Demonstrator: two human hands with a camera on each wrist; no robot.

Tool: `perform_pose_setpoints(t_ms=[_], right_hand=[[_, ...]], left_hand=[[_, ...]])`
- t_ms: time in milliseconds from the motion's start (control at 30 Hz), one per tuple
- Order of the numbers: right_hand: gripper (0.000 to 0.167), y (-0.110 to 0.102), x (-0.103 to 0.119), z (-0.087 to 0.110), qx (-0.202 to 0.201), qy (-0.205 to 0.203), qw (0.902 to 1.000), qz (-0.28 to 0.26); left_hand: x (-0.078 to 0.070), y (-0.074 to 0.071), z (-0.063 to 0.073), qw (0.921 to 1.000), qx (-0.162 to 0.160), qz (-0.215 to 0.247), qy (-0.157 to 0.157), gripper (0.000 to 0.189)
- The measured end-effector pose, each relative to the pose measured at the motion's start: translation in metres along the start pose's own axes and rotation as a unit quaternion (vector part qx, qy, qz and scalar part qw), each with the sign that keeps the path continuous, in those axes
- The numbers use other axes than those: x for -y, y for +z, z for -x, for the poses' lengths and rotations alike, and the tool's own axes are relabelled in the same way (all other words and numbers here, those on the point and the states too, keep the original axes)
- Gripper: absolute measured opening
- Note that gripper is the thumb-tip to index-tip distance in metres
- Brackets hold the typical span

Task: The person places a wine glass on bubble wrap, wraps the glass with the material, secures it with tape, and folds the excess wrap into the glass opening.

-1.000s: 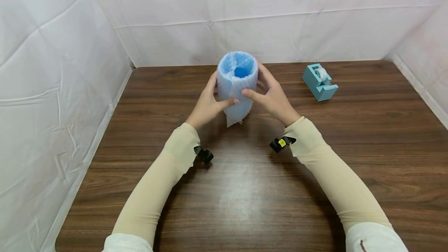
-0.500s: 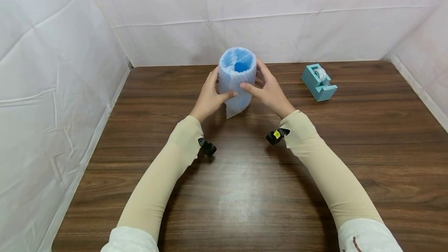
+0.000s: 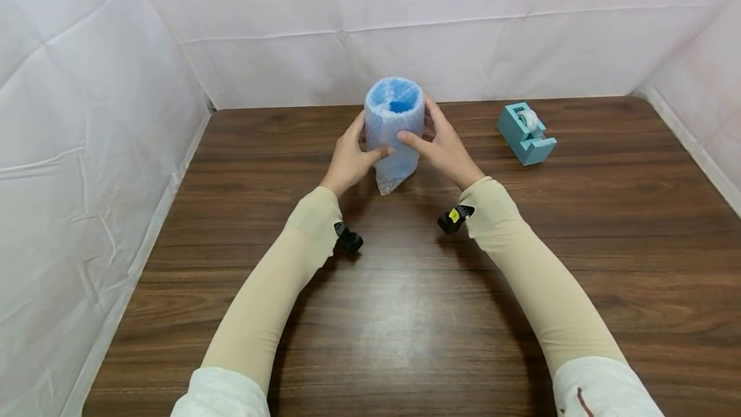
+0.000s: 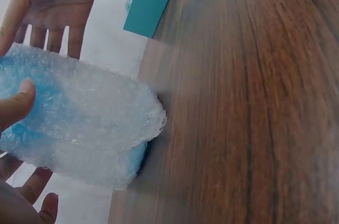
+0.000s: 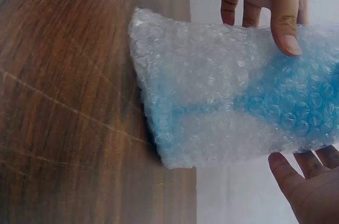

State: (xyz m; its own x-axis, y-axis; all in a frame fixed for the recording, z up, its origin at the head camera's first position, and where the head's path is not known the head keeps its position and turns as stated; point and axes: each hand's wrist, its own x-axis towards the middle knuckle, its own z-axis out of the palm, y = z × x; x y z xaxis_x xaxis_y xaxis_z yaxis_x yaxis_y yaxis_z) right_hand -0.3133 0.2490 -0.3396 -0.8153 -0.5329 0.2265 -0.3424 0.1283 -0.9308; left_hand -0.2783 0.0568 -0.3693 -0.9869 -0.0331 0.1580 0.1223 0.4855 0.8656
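Around something blue, a bubble wrap roll stands roughly upright near the table's far side, its opening facing up. My left hand holds its left side, with the thumb across the front. On the opposite side my right hand grips it, its thumb also in front and its other fingers partly hidden behind. A pointed loose corner of the bubble wrap hangs at the bottom, close to the wood in the left wrist view. Whether the roll's base touches the table I cannot tell. The right wrist view shows the blue core through the bubble wrap.
A teal tape dispenser with a clear roll sits to the right, near the back of the brown wooden table. White cloth walls rise behind the table and along both sides.
Both hands have shifted slightly farther away with the bubble wrap roll between them. Its loose lower corner has swung a little to the right. The tape dispenser stays in place.
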Motion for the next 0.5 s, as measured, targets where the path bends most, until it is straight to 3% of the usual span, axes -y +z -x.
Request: perform_pose_setpoints(t_ms=[200, 500], right_hand=[[0.077, 0.0017, -0.0011, -0.0006, -0.002, 0.008, 1.0000, -0.001], [0.082, 0.0014, 0.0002, -0.0004, -0.004, 0.004, 1.0000, -0.002]], left_hand=[[0.0009, 0.0004, -0.0017, 0.9999, 0.004, -0.003, -0.011, 0.085], [0.0019, -0.0029, -0.0002, 0.9999, 0.012, 0.004, 0.009, 0.090]])
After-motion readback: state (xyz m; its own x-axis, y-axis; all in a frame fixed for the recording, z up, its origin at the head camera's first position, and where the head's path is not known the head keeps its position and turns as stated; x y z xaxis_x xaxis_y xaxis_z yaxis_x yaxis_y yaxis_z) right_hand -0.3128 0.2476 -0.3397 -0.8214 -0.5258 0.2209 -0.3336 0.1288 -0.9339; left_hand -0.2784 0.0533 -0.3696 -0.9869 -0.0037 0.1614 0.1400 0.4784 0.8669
